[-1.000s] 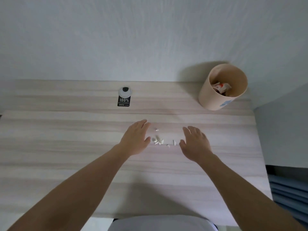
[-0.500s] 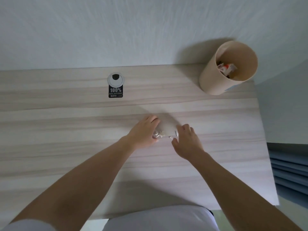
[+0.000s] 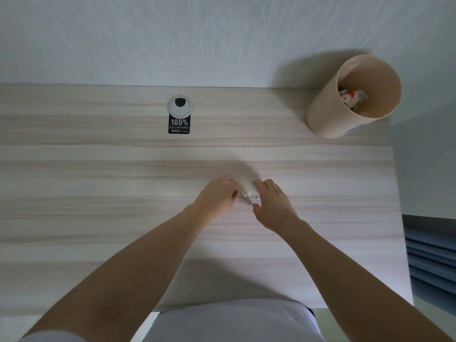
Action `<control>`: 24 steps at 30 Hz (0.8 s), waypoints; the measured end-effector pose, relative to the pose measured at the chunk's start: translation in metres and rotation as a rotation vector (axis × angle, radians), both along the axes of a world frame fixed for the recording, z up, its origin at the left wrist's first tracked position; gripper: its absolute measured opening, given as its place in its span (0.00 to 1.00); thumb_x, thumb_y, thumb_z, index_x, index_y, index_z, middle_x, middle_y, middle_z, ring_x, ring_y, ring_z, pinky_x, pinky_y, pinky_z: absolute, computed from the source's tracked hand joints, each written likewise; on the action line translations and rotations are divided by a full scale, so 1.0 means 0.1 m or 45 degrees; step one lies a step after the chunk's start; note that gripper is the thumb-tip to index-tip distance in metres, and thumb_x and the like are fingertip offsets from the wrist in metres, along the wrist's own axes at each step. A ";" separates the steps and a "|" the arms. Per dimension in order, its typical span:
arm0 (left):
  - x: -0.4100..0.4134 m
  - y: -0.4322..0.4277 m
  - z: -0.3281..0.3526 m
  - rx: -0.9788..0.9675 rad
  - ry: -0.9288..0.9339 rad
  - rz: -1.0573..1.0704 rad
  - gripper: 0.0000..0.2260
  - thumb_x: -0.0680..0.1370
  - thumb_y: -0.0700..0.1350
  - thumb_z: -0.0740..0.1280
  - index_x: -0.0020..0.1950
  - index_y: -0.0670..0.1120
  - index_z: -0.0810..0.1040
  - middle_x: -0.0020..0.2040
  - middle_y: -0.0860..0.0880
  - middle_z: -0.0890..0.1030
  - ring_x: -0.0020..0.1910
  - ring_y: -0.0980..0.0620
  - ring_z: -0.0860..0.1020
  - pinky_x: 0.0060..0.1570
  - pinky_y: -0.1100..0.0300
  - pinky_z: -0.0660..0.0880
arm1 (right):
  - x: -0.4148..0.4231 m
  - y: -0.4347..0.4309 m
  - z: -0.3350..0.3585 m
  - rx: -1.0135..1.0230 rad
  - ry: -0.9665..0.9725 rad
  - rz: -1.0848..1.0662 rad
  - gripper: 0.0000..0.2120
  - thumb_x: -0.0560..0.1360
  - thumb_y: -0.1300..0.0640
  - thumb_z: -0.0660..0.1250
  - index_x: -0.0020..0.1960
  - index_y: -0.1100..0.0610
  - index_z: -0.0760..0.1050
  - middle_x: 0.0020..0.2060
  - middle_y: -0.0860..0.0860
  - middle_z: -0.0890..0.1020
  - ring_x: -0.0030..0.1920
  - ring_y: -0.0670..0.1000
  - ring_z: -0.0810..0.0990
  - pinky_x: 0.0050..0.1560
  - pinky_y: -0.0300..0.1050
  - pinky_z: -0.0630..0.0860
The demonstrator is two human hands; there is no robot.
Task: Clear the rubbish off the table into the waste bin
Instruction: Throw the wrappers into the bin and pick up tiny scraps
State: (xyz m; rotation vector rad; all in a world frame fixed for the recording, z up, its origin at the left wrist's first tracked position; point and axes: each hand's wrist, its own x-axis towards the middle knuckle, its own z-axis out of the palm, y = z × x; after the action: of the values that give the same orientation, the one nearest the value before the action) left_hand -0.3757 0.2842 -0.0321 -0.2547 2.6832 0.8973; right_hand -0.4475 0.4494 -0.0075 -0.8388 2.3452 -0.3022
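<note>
Sticker (image 3: 179,123) reading "100%" — hands cupping scraps (image 3: 244,193) on table (image 3: 98,181).

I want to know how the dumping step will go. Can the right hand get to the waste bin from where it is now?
Probably yes. The right hand is at the small scraps mid-table, and the waste bin stands at the far right corner. Only bare table lies between them, and the bin's mouth faces the person.

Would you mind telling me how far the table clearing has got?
Done: the bin already holds some wrappers. In hand: the left hand and right hand are cupped around the scraps. Left: lifting them and dropping them in.
</note>
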 end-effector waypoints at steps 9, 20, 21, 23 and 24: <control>0.26 -0.15 0.01 -0.107 0.041 0.139 0.05 0.74 0.38 0.65 0.39 0.42 0.78 0.40 0.43 0.77 0.37 0.41 0.77 0.36 0.53 0.72 | -0.06 -0.11 -0.04 -0.055 -0.024 0.076 0.19 0.76 0.51 0.66 0.66 0.50 0.69 0.55 0.52 0.72 0.53 0.53 0.73 0.55 0.47 0.73; 0.42 -0.24 0.05 -0.054 0.021 0.228 0.04 0.73 0.36 0.65 0.40 0.42 0.79 0.40 0.45 0.78 0.39 0.44 0.77 0.40 0.53 0.74 | -0.16 -0.10 -0.09 -0.138 -0.019 -0.072 0.04 0.76 0.59 0.63 0.50 0.57 0.75 0.46 0.51 0.77 0.44 0.55 0.77 0.44 0.46 0.73; 0.41 -0.22 0.06 -0.044 0.021 0.220 0.04 0.73 0.36 0.65 0.41 0.42 0.79 0.41 0.45 0.79 0.39 0.44 0.77 0.41 0.54 0.73 | -0.17 -0.08 -0.07 -0.145 -0.018 -0.088 0.04 0.76 0.58 0.63 0.49 0.56 0.75 0.46 0.51 0.77 0.43 0.54 0.78 0.44 0.47 0.74; 0.36 -0.16 0.08 -0.027 0.031 0.202 0.04 0.73 0.36 0.65 0.41 0.42 0.79 0.40 0.45 0.79 0.39 0.45 0.77 0.41 0.54 0.73 | -0.18 -0.03 -0.03 -0.165 -0.007 -0.132 0.03 0.75 0.58 0.63 0.48 0.56 0.74 0.44 0.50 0.77 0.42 0.53 0.77 0.43 0.46 0.74; 0.33 -0.13 0.08 -0.017 0.038 0.189 0.04 0.72 0.36 0.65 0.41 0.42 0.79 0.40 0.45 0.79 0.39 0.45 0.77 0.41 0.55 0.73 | -0.20 0.00 -0.02 -0.172 0.000 -0.156 0.03 0.74 0.58 0.64 0.47 0.56 0.74 0.43 0.49 0.76 0.41 0.53 0.77 0.42 0.45 0.73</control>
State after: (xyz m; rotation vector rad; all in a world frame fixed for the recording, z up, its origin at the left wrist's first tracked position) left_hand -0.3432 0.2711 -0.0236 -0.4522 2.7274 0.9329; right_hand -0.4671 0.4493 -0.0094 -0.7579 2.4019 -0.5168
